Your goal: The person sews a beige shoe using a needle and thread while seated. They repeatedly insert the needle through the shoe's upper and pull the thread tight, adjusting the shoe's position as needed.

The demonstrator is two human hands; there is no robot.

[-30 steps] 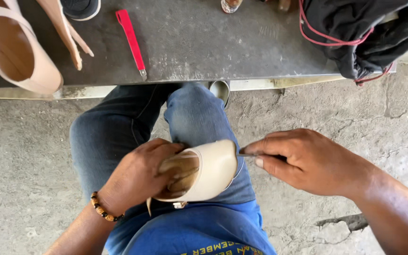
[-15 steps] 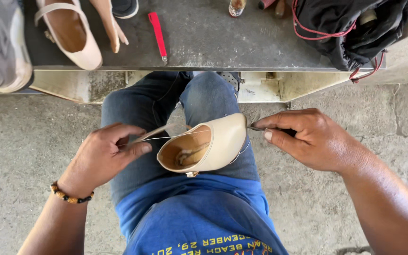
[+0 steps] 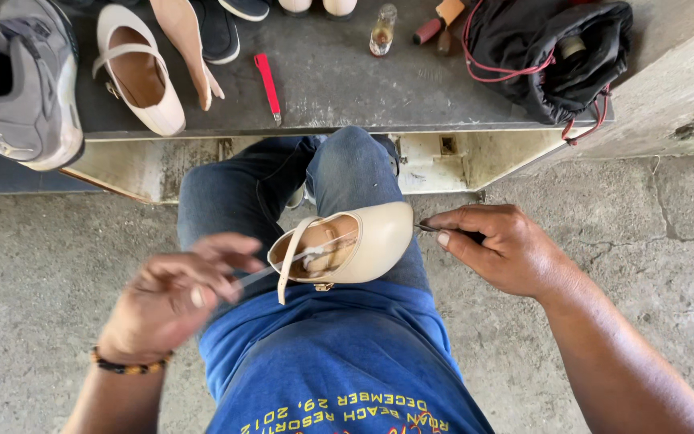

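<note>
A beige strapped shoe (image 3: 367, 241) rests on my knee, toe pointing right. My left hand (image 3: 172, 299) is off to the shoe's left and blurred. Its fingers pinch a pale thread (image 3: 276, 268) that runs taut into the shoe's opening. My right hand (image 3: 501, 251) sits at the toe and grips a thin metal needle (image 3: 427, 227) whose tip touches the toe. A beaded bracelet (image 3: 126, 366) circles my left wrist.
A dark low bench (image 3: 339, 88) ahead carries a grey sneaker (image 3: 22, 92), a second beige shoe (image 3: 140, 74), a red-handled tool (image 3: 267, 83), a small glass bottle (image 3: 381, 30) and a black drawstring bag (image 3: 552, 52). Rough concrete floor (image 3: 58, 249) lies on both sides.
My left hand left the shoe's opening and moved out to the lower left, drawing the thread taut. My right hand stayed at the toe. The view rose to show more of the bench.
</note>
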